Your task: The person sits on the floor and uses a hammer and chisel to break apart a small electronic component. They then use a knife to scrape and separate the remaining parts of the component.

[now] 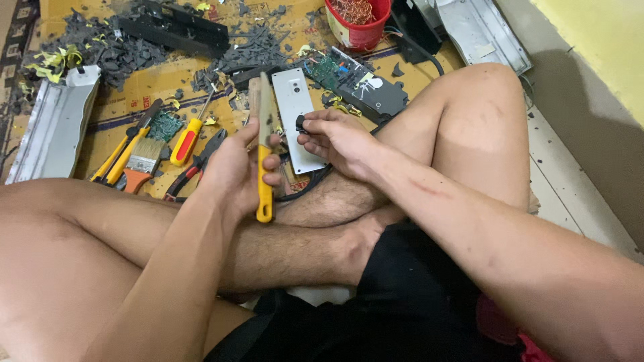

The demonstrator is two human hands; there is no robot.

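Head view: left hand (235,171) gripped a yellow-handled blade (265,144) upright; right hand (335,137), just right, pinched a small black part (301,123).

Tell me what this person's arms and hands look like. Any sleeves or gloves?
No sleeves and no gloves. The left hand and right hand are both bare, and so are both forearms. No watch, ring or bracelet shows. The right forearm has a few thin scratch marks.
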